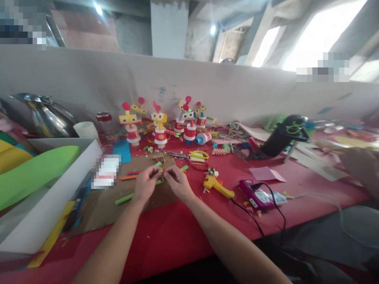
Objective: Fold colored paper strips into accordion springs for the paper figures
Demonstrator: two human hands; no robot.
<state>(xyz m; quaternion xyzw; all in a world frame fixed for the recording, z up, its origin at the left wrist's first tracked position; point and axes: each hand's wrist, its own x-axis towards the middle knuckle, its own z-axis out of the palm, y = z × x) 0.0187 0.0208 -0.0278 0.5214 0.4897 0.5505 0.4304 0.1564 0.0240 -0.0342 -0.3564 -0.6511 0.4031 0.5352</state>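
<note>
Sitting between left hand point(145, 183) and right hand point(179, 184), paper strips point(162, 171) touch both

Left forearm point(120, 238), seven o'clock, and right forearm point(229, 232), five o'clock: bare, tapering toward bare left hand point(145, 182) and right hand point(180, 183).

Craft workshop
Red desk point(168, 228) with paper strips point(124, 198), glue gun point(223, 190), scissors point(184, 156), handmade figures point(160, 135); concrete pillar point(170, 29) beyond partition point(124, 79).

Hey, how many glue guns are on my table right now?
1: the yellow glue gun lies on the red table, just right of your right hand. Others may be hidden.
</note>
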